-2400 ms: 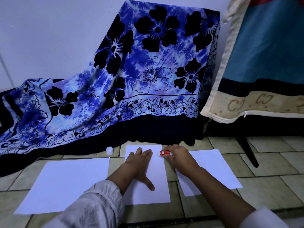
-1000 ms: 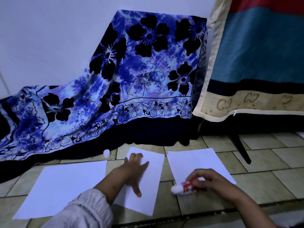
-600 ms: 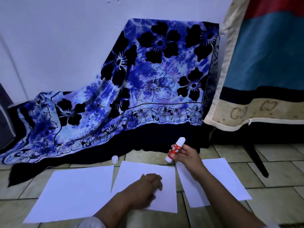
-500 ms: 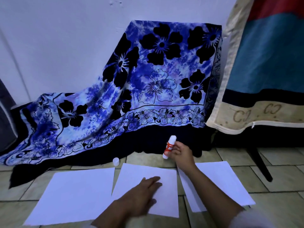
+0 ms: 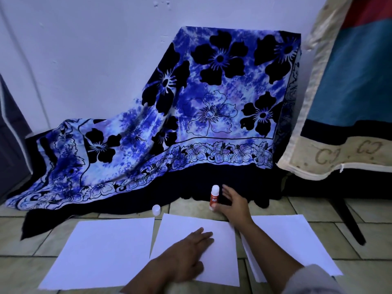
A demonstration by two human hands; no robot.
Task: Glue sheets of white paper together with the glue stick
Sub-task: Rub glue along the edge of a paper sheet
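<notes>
Tile floor [image 5: 186, 205] with glue stick [image 5: 214, 197] standing upright.
Left hand [image 5: 186, 258] flat on middle sheet [image 5: 222, 262]; right hand [image 5: 233, 205] spread beside stick, contact unclear.

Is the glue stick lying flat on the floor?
No, the glue stick stands upright on the floor tiles beyond the middle sheet, with the right hand open beside it.
</notes>
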